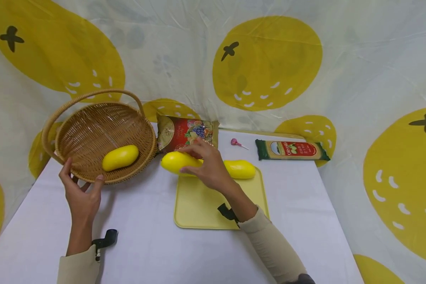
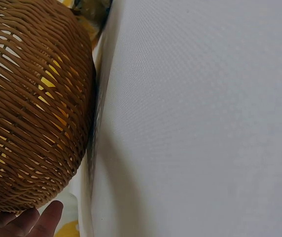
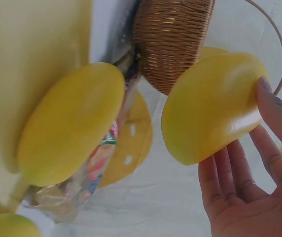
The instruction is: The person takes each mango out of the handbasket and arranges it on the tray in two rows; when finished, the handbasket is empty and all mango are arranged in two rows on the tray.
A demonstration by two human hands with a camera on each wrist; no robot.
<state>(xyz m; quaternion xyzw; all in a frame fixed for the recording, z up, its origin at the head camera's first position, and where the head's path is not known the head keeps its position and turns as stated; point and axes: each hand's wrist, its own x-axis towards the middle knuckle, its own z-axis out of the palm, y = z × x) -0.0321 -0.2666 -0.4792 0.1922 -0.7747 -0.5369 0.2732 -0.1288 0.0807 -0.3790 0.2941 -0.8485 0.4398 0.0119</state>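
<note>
A yellow mango [image 1: 179,162] is gripped between the thumb and fingers of my right hand [image 1: 211,167], above the far edge of a pale yellow tray [image 1: 213,221]. In the right wrist view the held mango [image 3: 215,106] shows whole. Another mango [image 1: 243,169] lies on the tray's far right part; the right wrist view shows a mango on the tray [image 3: 72,123] and part of one more. My left hand [image 1: 82,199] holds the near rim of a wicker basket [image 1: 96,122], which tilts toward me. One mango [image 1: 120,157] lies inside the basket.
Behind the tray, a red and gold candy bag [image 1: 184,132] leans by the basket. A pink lollipop [image 1: 235,142] and a green-ended packet [image 1: 292,150] lie at the back right. A fruit-print curtain [image 1: 184,51] borders the white-covered table [image 1: 138,236].
</note>
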